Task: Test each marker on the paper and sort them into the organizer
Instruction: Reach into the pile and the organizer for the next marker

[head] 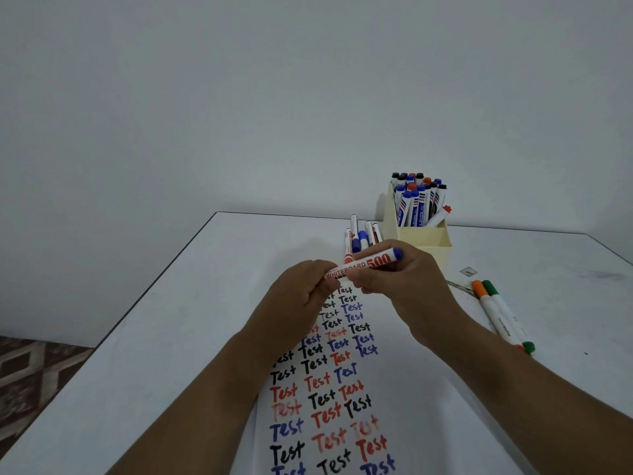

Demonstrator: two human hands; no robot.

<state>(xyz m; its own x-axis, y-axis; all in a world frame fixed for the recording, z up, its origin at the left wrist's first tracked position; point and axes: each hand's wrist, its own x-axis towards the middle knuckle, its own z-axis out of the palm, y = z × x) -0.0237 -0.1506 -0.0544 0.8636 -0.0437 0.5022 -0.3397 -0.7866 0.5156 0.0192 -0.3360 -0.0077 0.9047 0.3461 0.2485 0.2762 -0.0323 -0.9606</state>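
Nearest the camera, paper (pixel 329 406) covered in rows of red, blue and black "Test" runs up the white table (pixel 137 337). Both forearms reach forward over it. Above the sheet, left hand (pixel 301 296) curls its fingers around one end of a whiteboard marker (pixel 366 264), which is held nearly level; right hand (pixel 407 282) pinches the barrel near its blue end. Behind lie loose markers (pixel 361 236), then the cream organizer (pixel 418 234) holding upright markers. Far right lie an orange marker (pixel 489 310) and green marker (pixel 507 310).
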